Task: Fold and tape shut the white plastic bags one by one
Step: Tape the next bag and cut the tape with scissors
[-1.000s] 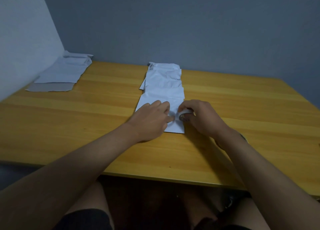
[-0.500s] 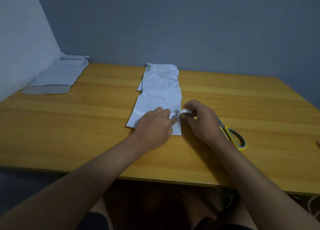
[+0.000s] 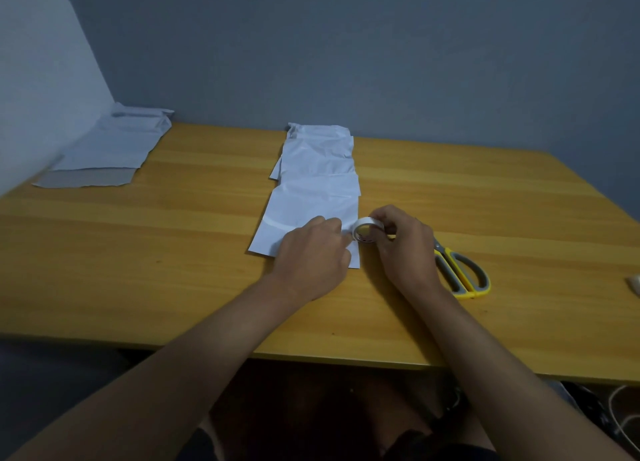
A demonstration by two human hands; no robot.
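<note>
Centrally on the counter (image 3: 173, 270), a strip of white plastic bags (image 3: 317, 183) lies flat, its long axis running from the near edge toward the far edge, with the crumpled end almost at the far edge. The left hand (image 3: 313, 252) rests knuckles-up on the nearest bag, fingers bent, apparently pressing the fold down so that it stays put for taping; whether it pinches a tape end cannot be told. The right hand (image 3: 403, 242) grips a roll of white tape (image 3: 366, 230) between curled fingers and thumb, held on edge at the bag's right margin, probably so that tape can be drawn leftward across the fold. Yellow-handled scissors (image 3: 460, 270) lie just right of that hand, within reach for cutting. A separate pile of flattened bags (image 3: 110, 148) lies at the far-left corner.
</note>
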